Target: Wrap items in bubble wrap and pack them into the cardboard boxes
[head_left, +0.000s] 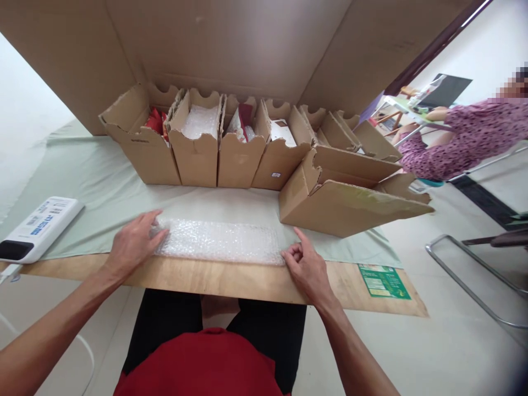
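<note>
A long strip of clear bubble wrap lies flat along the front of the cloth-covered table, between my hands. My left hand grips its left end, with the thumb on top and the fingers at the far corner. At the right end, my right hand pinches the near corner between thumb and curled fingers, its index finger pointing forward. Behind the strip stands a row of open cardboard bins; one bin holds folded bubble wrap, and others hold red packets and a pouch.
An angled cardboard bin stands at right, near my right hand. A white power bank with a cable lies at left. A green printed sheet is on the wooden edge. Tall cardboard panels rise behind; a person sits at far right.
</note>
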Action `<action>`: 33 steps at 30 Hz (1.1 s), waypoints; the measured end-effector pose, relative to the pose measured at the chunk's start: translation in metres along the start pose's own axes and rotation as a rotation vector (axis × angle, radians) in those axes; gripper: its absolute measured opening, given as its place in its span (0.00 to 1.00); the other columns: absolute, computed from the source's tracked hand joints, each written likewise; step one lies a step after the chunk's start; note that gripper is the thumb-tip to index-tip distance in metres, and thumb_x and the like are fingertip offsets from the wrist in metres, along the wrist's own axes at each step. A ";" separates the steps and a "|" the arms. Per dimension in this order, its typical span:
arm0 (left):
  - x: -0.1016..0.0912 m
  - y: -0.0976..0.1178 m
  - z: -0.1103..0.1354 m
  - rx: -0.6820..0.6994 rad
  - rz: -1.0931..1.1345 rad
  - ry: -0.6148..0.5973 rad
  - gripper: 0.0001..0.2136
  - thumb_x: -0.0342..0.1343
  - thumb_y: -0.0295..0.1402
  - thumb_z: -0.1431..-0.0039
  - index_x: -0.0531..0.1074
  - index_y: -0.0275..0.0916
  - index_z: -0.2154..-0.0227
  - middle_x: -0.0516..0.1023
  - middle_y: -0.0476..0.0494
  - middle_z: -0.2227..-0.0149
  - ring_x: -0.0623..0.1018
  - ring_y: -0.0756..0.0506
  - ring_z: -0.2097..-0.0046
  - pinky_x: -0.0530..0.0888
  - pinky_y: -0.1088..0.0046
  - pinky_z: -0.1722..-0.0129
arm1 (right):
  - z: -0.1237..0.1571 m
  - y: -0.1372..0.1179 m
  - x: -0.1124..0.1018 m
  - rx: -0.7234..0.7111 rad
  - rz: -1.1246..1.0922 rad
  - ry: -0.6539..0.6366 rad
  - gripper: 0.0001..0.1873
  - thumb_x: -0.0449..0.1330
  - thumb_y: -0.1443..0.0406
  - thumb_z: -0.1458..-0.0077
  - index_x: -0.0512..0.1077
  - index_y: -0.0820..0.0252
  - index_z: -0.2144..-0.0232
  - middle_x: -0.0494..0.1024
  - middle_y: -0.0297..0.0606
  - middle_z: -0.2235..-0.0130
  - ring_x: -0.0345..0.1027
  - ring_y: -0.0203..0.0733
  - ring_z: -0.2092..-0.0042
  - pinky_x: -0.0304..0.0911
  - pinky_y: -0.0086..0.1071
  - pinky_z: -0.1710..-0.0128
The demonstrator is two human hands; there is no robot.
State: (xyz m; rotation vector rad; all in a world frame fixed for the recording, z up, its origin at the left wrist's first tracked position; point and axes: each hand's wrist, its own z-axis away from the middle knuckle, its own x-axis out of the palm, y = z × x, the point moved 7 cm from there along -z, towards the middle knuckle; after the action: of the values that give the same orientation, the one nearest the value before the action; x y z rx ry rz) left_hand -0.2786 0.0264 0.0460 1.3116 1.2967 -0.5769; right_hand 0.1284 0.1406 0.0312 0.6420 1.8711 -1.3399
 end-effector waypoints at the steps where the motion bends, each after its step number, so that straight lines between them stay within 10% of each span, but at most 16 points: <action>1: -0.006 0.005 0.002 0.071 -0.040 0.082 0.21 0.51 0.43 0.36 0.69 0.40 0.43 0.80 0.35 0.53 0.80 0.35 0.54 0.75 0.58 0.55 | 0.002 -0.003 -0.004 -0.038 0.045 0.026 0.26 0.56 0.60 0.40 0.68 0.62 0.41 0.78 0.33 0.71 0.71 0.43 0.72 0.66 0.40 0.65; 5: -0.022 0.037 0.024 0.387 -0.064 0.218 0.19 0.55 0.36 0.36 0.68 0.43 0.42 0.74 0.33 0.42 0.74 0.31 0.43 0.70 0.48 0.43 | 0.017 -0.031 -0.016 -0.311 0.151 0.096 0.15 0.56 0.61 0.37 0.74 0.59 0.51 0.82 0.41 0.62 0.76 0.49 0.60 0.67 0.43 0.57; 10: 0.005 0.078 0.047 0.716 -0.003 -0.101 0.13 0.57 0.33 0.38 0.73 0.41 0.50 0.77 0.36 0.47 0.76 0.35 0.46 0.70 0.52 0.44 | 0.027 -0.061 0.015 -0.608 0.302 -0.084 0.19 0.55 0.72 0.40 0.74 0.60 0.49 0.77 0.50 0.44 0.71 0.55 0.45 0.65 0.47 0.50; 15: 0.018 0.075 0.038 0.640 -0.010 -0.102 0.12 0.53 0.33 0.37 0.76 0.39 0.54 0.80 0.35 0.51 0.78 0.36 0.50 0.70 0.50 0.43 | 0.021 -0.070 -0.003 -0.603 0.113 0.053 0.15 0.51 0.73 0.35 0.76 0.58 0.54 0.83 0.44 0.53 0.76 0.49 0.51 0.67 0.45 0.50; 21: -0.025 0.029 0.009 0.192 0.352 -0.262 0.12 0.53 0.45 0.38 0.78 0.45 0.63 0.84 0.47 0.62 0.81 0.40 0.59 0.77 0.64 0.55 | -0.002 -0.058 -0.058 -0.150 -0.221 0.046 0.09 0.60 0.58 0.38 0.77 0.53 0.58 0.82 0.36 0.65 0.76 0.44 0.65 0.71 0.36 0.64; 26: -0.022 -0.001 -0.015 -0.101 0.322 -0.478 0.20 0.56 0.53 0.46 0.78 0.44 0.59 0.82 0.47 0.67 0.80 0.40 0.65 0.76 0.67 0.67 | -0.038 -0.034 -0.026 -0.010 -0.329 -0.007 0.20 0.62 0.53 0.43 0.75 0.58 0.54 0.76 0.33 0.72 0.69 0.40 0.73 0.68 0.34 0.71; 30: -0.014 -0.013 -0.023 -0.085 -0.007 -0.204 0.22 0.51 0.45 0.43 0.75 0.37 0.51 0.82 0.37 0.61 0.80 0.33 0.57 0.77 0.56 0.57 | -0.046 -0.017 -0.005 -0.061 -0.007 0.071 0.21 0.59 0.53 0.40 0.76 0.62 0.54 0.81 0.44 0.64 0.74 0.48 0.65 0.70 0.44 0.61; 33: -0.010 0.022 -0.007 0.167 -0.061 0.041 0.22 0.48 0.40 0.36 0.73 0.34 0.46 0.78 0.30 0.48 0.76 0.31 0.45 0.72 0.50 0.44 | -0.033 -0.041 0.000 -0.225 0.190 0.160 0.18 0.55 0.57 0.35 0.75 0.61 0.51 0.81 0.50 0.53 0.75 0.55 0.52 0.67 0.50 0.52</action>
State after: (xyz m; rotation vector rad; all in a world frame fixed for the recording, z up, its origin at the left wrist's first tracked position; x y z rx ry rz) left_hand -0.2634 0.0349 0.0644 1.4305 1.3492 -0.7167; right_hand 0.0883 0.1577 0.0609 0.8057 1.9958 -0.9645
